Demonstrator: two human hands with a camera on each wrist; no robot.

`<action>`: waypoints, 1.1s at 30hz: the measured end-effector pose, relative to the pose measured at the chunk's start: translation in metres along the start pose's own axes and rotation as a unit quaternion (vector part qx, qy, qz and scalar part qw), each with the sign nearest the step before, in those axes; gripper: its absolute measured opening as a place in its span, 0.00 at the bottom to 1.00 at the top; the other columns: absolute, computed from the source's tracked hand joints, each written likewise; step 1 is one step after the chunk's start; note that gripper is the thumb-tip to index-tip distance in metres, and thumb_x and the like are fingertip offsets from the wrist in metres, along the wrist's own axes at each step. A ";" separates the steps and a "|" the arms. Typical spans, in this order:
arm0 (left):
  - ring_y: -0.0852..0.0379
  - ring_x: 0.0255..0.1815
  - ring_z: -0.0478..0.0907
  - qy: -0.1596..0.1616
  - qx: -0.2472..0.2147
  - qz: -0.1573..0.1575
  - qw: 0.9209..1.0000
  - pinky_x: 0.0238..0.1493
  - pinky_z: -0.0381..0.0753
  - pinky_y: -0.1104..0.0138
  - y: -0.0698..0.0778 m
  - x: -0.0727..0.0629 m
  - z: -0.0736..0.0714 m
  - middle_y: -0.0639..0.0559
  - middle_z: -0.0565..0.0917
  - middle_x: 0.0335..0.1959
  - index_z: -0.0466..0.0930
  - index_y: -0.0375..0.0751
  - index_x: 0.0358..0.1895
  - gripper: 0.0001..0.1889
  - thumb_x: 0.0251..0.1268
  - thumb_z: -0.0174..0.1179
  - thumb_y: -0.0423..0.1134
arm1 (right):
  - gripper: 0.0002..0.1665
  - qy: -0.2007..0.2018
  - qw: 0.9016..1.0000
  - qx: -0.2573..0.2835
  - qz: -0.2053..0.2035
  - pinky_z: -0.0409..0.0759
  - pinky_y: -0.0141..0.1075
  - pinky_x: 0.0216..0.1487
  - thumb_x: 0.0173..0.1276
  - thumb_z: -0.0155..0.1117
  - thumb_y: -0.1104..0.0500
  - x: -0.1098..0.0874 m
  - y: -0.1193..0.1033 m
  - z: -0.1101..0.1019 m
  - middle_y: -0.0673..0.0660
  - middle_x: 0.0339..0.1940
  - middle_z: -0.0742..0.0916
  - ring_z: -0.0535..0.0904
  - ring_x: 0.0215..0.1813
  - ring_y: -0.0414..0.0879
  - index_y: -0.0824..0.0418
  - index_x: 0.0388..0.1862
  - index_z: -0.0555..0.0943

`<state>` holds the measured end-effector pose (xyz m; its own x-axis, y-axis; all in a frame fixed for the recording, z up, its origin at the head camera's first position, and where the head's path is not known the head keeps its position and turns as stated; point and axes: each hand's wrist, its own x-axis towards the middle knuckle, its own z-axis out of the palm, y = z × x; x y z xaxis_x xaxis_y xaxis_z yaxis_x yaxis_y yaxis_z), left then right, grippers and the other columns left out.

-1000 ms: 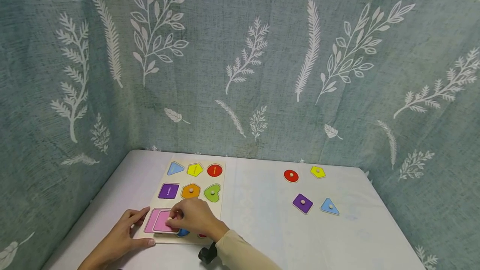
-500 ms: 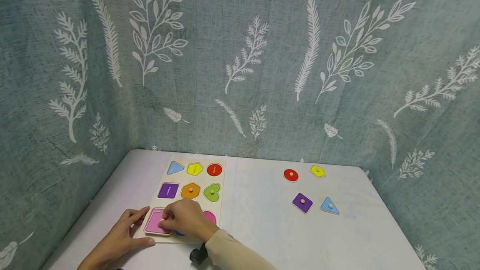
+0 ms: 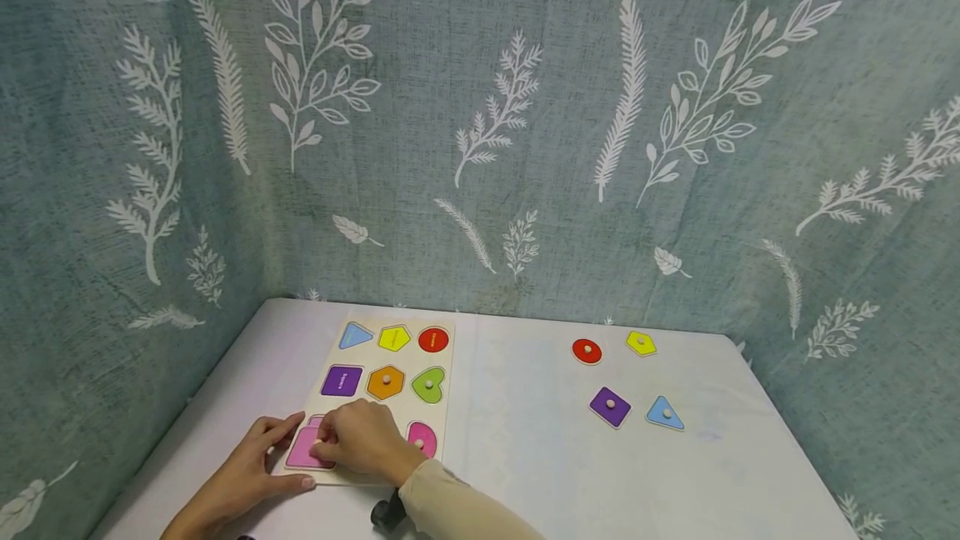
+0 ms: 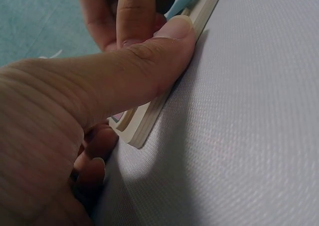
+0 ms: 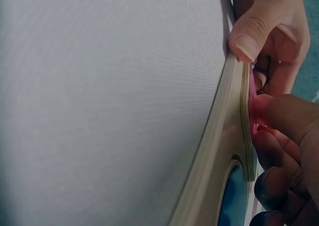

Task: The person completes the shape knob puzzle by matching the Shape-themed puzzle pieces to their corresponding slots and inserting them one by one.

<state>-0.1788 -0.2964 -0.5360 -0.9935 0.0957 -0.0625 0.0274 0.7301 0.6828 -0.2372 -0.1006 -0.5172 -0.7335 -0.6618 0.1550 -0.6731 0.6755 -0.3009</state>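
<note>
A shape puzzle board (image 3: 369, 359) lies at the left of the table. My left hand (image 3: 243, 473) grips its near left corner, thumb (image 4: 174, 31) against the near edge and fingers by the left side. My right hand (image 3: 367, 440) pinches the knob of a pink four-sided puzzle piece (image 3: 299, 452). That piece sits askew over its pink recess (image 3: 317, 420), part of which shows behind it. In the right wrist view the piece's wooden edge (image 5: 245, 106) stands above the board. Seated in the board are an orange hexagon (image 3: 386, 388), a green heart (image 3: 428, 390) and a dark pink piece (image 3: 423, 435).
Loose knobbed pieces lie at the table's right: a red circle (image 3: 587, 350), a yellow pentagon (image 3: 641, 343), a purple square (image 3: 610, 408) and a blue triangle (image 3: 666, 415). A black device (image 3: 387, 513) is at my right wrist. Patterned green cloth (image 3: 480, 148) surrounds the table.
My right hand has moved the pink piece left across the board, then slightly toward me, uncovering the far part of its recess. My left hand has stayed on the corner.
</note>
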 end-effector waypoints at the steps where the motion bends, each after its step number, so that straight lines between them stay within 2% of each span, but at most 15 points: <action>1: 0.50 0.52 0.69 0.003 -0.001 0.000 1.000 0.51 0.73 0.59 0.000 0.000 0.000 0.44 0.69 0.51 0.64 0.27 0.76 0.55 0.49 0.81 0.53 | 0.10 -0.001 1.000 -0.002 0.000 0.63 0.21 0.29 0.68 0.72 0.41 0.001 0.000 0.000 0.33 0.15 0.74 0.67 0.24 0.27 0.43 0.32 0.88; 6: 0.49 0.53 0.71 0.010 0.001 0.013 1.000 0.51 0.73 0.59 -0.001 -0.003 0.001 0.44 0.70 0.51 0.65 0.28 0.75 0.54 0.48 0.82 0.52 | 0.10 0.001 1.000 -0.012 0.011 0.63 0.21 0.30 0.69 0.72 0.41 0.003 0.002 0.001 0.33 0.16 0.75 0.68 0.25 0.28 0.43 0.33 0.88; 11: 0.46 0.54 0.71 -0.001 0.002 -0.003 1.000 0.53 0.74 0.52 0.000 -0.003 0.000 0.42 0.69 0.53 0.63 0.27 0.76 0.56 0.48 0.81 0.53 | 0.10 0.009 1.000 -0.013 0.019 0.64 0.20 0.29 0.68 0.72 0.40 0.004 0.005 0.000 0.34 0.17 0.76 0.68 0.25 0.28 0.43 0.34 0.89; 20: 0.46 0.52 0.70 -0.006 0.007 -0.003 1.000 0.51 0.75 0.52 0.001 0.000 -0.001 0.41 0.69 0.52 0.62 0.28 0.76 0.57 0.48 0.81 0.55 | 0.11 0.020 0.999 -0.011 0.040 0.66 0.21 0.30 0.68 0.72 0.40 0.005 0.013 -0.001 0.34 0.21 0.78 0.69 0.27 0.29 0.43 0.34 0.88; 26: 0.46 0.53 0.70 -0.006 0.013 -0.010 1.000 0.50 0.74 0.54 0.002 -0.002 -0.002 0.42 0.69 0.52 0.63 0.28 0.76 0.56 0.48 0.81 0.55 | 0.11 -0.001 1.000 -0.005 0.019 0.65 0.20 0.30 0.68 0.72 0.40 0.003 0.008 -0.004 0.34 0.17 0.76 0.69 0.26 0.28 0.43 0.34 0.88; 33: 0.48 0.53 0.71 0.001 0.014 0.014 1.000 0.50 0.75 0.55 0.002 -0.002 -0.001 0.43 0.70 0.51 0.64 0.28 0.76 0.54 0.50 0.80 0.53 | 0.12 -0.012 1.000 -0.017 -0.004 0.63 0.21 0.28 0.68 0.71 0.39 0.004 0.005 -0.005 0.36 0.15 0.74 0.67 0.24 0.29 0.43 0.34 0.87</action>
<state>-0.1768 -0.2958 -0.5341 -0.9926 0.1140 -0.0419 0.0578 0.7465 0.6628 -0.2441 -0.0986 -0.5138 -0.7253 -0.6750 0.1348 -0.6826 0.6801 -0.2675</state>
